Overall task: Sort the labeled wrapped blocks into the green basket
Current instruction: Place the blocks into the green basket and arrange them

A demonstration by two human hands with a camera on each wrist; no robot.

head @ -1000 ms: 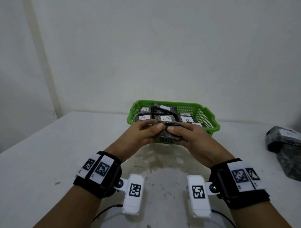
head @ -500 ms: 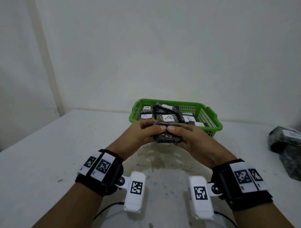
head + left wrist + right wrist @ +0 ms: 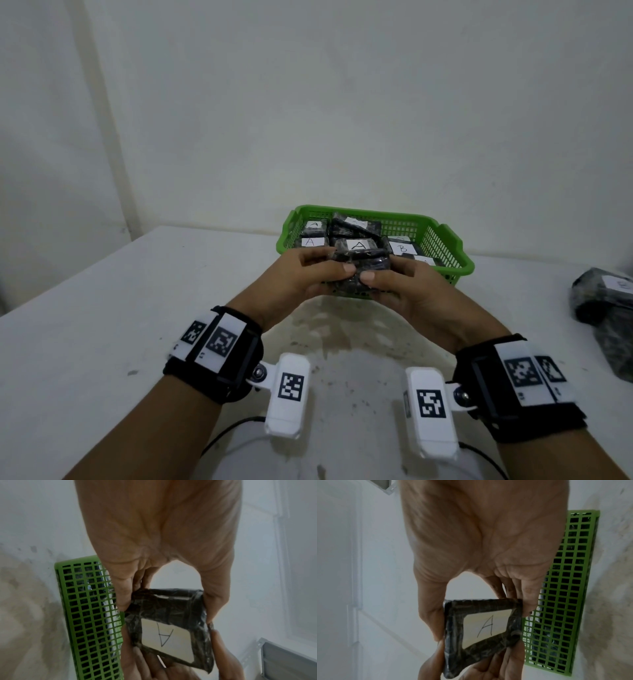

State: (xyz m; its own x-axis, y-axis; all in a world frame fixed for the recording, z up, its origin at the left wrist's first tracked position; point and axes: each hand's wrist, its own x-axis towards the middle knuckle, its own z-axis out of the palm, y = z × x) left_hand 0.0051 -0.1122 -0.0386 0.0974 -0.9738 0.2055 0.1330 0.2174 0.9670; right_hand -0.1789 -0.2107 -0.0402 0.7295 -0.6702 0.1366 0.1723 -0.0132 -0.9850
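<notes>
In the head view the two hands cover most of the held block [image 3: 359, 274], so its label cannot be read there; only the wrist views show the letter A. The left hand [image 3: 301, 277] and right hand [image 3: 407, 291] also hide the near wall of the green basket [image 3: 442, 236]. Inside it, the rearmost labels are too small to read, and the label at the right front is half hidden. At the right edge the dark wrapped bundles [image 3: 606, 308] are cut off, and their label is blurred. Both wrist views crop the basket and the far fingers.
</notes>
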